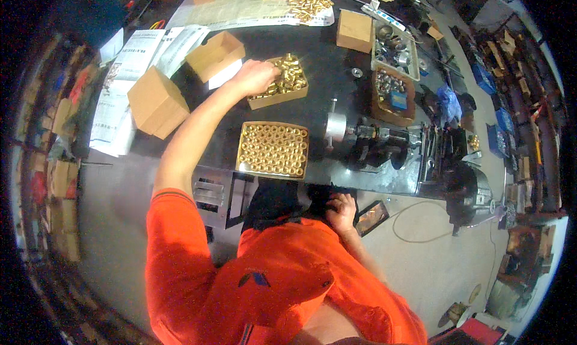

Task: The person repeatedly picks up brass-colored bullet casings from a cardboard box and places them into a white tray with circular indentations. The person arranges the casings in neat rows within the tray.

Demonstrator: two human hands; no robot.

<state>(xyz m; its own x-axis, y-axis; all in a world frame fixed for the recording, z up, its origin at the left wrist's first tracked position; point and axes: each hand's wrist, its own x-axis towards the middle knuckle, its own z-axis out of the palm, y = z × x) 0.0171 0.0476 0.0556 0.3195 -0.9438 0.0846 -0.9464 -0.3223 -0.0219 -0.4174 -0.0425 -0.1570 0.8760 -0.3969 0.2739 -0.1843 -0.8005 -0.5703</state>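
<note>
My left hand (258, 76) reaches over the far cardboard box (279, 99), its curled fingers among loose brass fittings (293, 75). The fingertips are hidden, so whether they grip a fitting is unclear. Closer to me, at the table's near edge, stands a shallow cardboard box (240, 148) with short, ring-topped brass fittings (273, 148) packed upright in rows. My right hand (341, 213) is below the table edge, by the dark cloth over my lap. Its fingers are curled, and anything within them is hidden.
Two cardboard boxes (157, 103) (215, 55) stand left, near newspaper sheets (129, 69). More brass parts (300, 1) lie on paper at the back. A dark metal fixture (378, 142) with a silver cylinder occupies the right. Behind it are a closed carton (354, 31) and a parts box (393, 96).
</note>
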